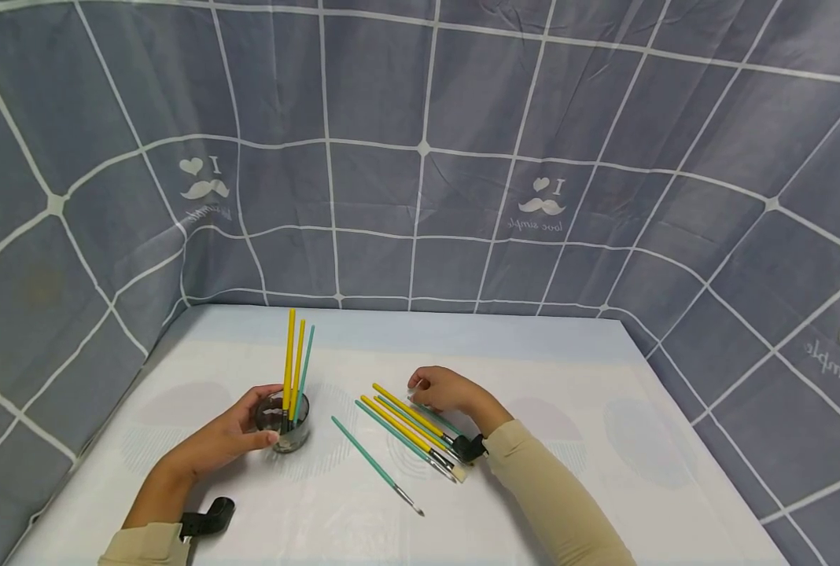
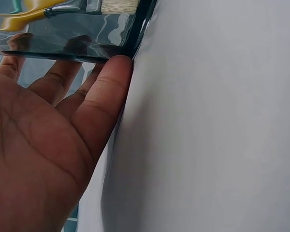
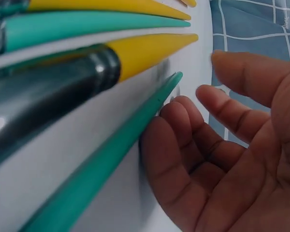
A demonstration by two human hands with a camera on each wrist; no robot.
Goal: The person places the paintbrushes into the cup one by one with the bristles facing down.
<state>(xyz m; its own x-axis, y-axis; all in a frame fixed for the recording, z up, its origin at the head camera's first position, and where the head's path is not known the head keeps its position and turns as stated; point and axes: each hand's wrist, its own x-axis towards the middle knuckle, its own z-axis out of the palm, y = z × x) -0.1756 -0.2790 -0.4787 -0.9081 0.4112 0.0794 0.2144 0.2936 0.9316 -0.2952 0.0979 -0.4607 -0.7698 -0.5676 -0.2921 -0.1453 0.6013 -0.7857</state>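
My left hand (image 1: 222, 437) grips a clear glass (image 1: 294, 442) at the left of the table, thumb in front and fingers around the far side. Two yellow-handled paintbrushes (image 1: 289, 354) and a green-handled paintbrush (image 1: 307, 358) stand in it, handles up. Bristles of one brush (image 2: 120, 6) show through the glass in the left wrist view. My right hand (image 1: 447, 391) hovers at the handle end of a green paintbrush (image 3: 104, 159), outermost of a group lying on the table. Its fingers are loosely bent beside that handle, with the thumb apart and nothing pinched.
Several yellow and green paintbrushes (image 1: 399, 420) lie side by side, bristles toward me. One green paintbrush (image 1: 368, 454) lies apart, between them and the glass. A grey checked curtain (image 1: 377, 196) hangs around the white table (image 1: 590, 503).
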